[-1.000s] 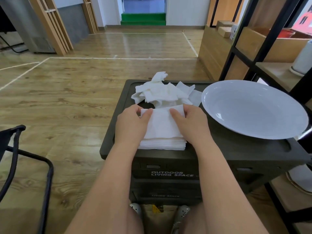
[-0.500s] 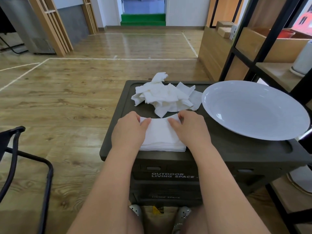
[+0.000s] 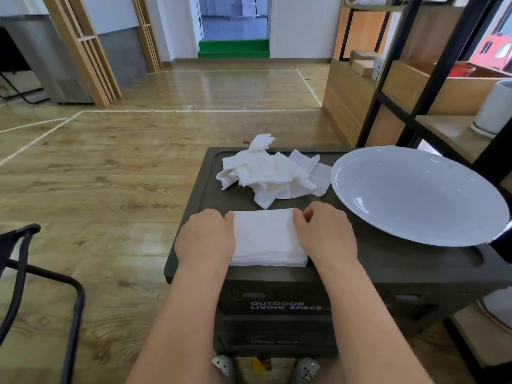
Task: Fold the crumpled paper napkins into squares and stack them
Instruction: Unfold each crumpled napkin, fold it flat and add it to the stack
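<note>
Head view, nearest to farthest. Two grey shoes (image 3: 307, 370) at the bottom edge, below a dark storage box printed "OUTDOOR LIVING SPACE" (image 3: 285, 305), whose lid serves as the tabletop (image 3: 388, 270). Near its front edge lies the stack of folded napkins (image 3: 267, 239), a squared white pile with its layered edges facing the viewer. Left hand (image 3: 206, 239) rests on the stack's left side, knuckles up and fingers curled under, thumb tip touching the top sheet's far left corner; whether it pinches the paper cannot be told. Right hand (image 3: 327, 236) lies on the stack's right side, fingers bent, fingertips (image 3: 297, 217) at the far right corner of the top napkin; its grip likewise cannot be told. Just beyond the stack, a heap of crumpled napkins (image 3: 266, 173) sits at the back of the tabletop, one corner almost touching the stack. To the right, a large white plate (image 3: 415, 195), its rim beside the heap. A black chair frame (image 3: 41, 273) stands at far left on the wooden floor (image 3: 110, 176); black-framed wooden shelving (image 3: 415, 92) rises on the right; a green step (image 3: 233, 48) marks the far doorway
</note>
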### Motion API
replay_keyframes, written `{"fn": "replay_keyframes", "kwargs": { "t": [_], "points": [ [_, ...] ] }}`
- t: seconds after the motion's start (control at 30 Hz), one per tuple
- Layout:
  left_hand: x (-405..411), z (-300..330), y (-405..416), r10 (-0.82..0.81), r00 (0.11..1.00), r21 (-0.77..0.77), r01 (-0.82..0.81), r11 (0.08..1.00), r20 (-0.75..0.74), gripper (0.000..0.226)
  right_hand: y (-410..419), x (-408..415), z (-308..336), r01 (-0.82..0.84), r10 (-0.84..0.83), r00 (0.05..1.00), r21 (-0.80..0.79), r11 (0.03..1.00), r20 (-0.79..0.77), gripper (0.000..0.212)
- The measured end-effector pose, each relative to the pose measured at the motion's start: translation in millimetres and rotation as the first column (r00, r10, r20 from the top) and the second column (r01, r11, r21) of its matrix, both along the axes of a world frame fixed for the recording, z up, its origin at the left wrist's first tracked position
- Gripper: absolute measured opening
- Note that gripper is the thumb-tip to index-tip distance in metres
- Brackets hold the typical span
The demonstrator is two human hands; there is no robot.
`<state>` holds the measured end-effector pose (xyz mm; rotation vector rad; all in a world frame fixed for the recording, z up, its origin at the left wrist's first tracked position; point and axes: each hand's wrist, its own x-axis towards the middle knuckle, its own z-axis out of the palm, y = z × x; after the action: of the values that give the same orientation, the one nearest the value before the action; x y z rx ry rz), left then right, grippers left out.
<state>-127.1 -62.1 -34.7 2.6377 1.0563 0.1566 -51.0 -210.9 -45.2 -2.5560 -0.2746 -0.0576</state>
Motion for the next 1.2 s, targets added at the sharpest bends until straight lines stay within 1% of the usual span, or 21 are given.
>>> {"fn": "replay_keyframes", "kwargs": {
  "t": [0.07,0.13,0.27,0.47,0.53,0.6,0.67,0.73,0.77,0.8,0.83,0.9,0.97,1.03,1.1,1.2],
  "points": [
    [-0.6,3.9,-3.5,-0.007,0.999,0.002,0.007,1.000,-0.035,0.045,-0.8,0.5,0.6,0.006,-0.006,1.000,-0.036,0.999,0.006,0.037],
    [-0.4,6.7,-7.2,-0.035,0.997,0.023,0.037,0.999,-0.068,0.047,1.9,-1.8,1.4,-0.029,0.029,1.000,-0.057,0.998,0.008,0.042],
    [1.5,9.0,-13.4,-0.091,0.984,0.067,0.102,0.993,-0.156,0.052,9.0,-6.9,2.2,-0.089,0.092,0.995,-0.083,0.993,0.027,0.042],
    [-0.5,8.1,-7.9,-0.073,0.987,0.017,0.077,0.997,-0.146,0.056,3.4,-2.7,5.0,-0.045,0.045,0.997,0.000,0.999,-0.056,0.043],
    [-1.3,8.5,-7.4,-0.071,0.987,0.015,0.073,0.997,-0.142,0.056,4.6,-4.0,5.5,-0.027,0.027,0.998,0.010,1.000,-0.063,0.042],
    [-2.4,10.5,-7.3,-0.044,0.995,0.015,0.046,0.999,-0.087,0.054,6.3,-5.9,8.7,-0.015,0.015,1.000,0.050,0.999,-0.007,0.038],
    [-4.9,16.2,-6.3,0.008,0.997,0.025,-0.010,1.000,0.077,0.048,6.6,-8.2,17.7,-0.018,0.006,0.996,0.141,0.990,0.085,0.029],
    [-5.5,24.3,-7.8,0.016,0.960,0.063,-0.035,0.997,0.281,0.039,8.5,-11.5,29.8,-0.057,0.019,0.985,0.219,0.974,0.169,0.021],
    [-3.8,26.8,-9.8,-0.008,0.938,0.076,-0.020,0.997,0.346,0.036,11.8,-13.5,34.2,-0.089,0.045,0.980,0.226,0.970,0.193,0.018],
    [-1.0,28.1,-13.1,-0.042,0.926,0.080,0.013,0.997,0.374,0.033,16.5,-16.0,37.3,-0.125,0.082,0.976,0.211,0.969,0.203,0.016],
    [2.8,26.6,-16.6,-0.077,0.925,0.073,0.053,0.996,0.371,0.031,22.8,-18.2,37.8,-0.159,0.123,0.973,0.181,0.971,0.196,0.015],
    [11.1,17.5,-23.2,-0.113,0.942,0.032,0.108,0.994,0.316,0.025,36.2,-20.3,31.0,-0.197,0.179,0.971,0.111,0.974,0.156,0.015],
    [16.3,4.4,-26.9,-0.118,0.961,0.006,0.120,0.993,0.250,0.022,44.9,-18.5,18.8,-0.180,0.173,0.979,0.059,0.982,0.106,0.016],
    [17.0,-5.6,-28.8,-0.119,0.969,0.008,0.120,0.993,0.216,0.021,47.7,-15.7,7.3,-0.141,0.140,0.988,0.017,0.990,0.069,0.016],
    [15.5,-10.4,-28.9,-0.107,0.965,-0.012,0.113,0.993,0.239,0.019,47.3,-14.9,-0.4,-0.128,0.128,0.990,-0.007,0.992,0.055,0.019],
    [11.4,-12.6,-25.6,-0.085,0.959,-0.051,0.103,0.993,0.269,0.018,40.7,-13.0,-3.8,-0.116,0.115,0.993,0.032,0.993,0.035,0.020]
  ]
}}
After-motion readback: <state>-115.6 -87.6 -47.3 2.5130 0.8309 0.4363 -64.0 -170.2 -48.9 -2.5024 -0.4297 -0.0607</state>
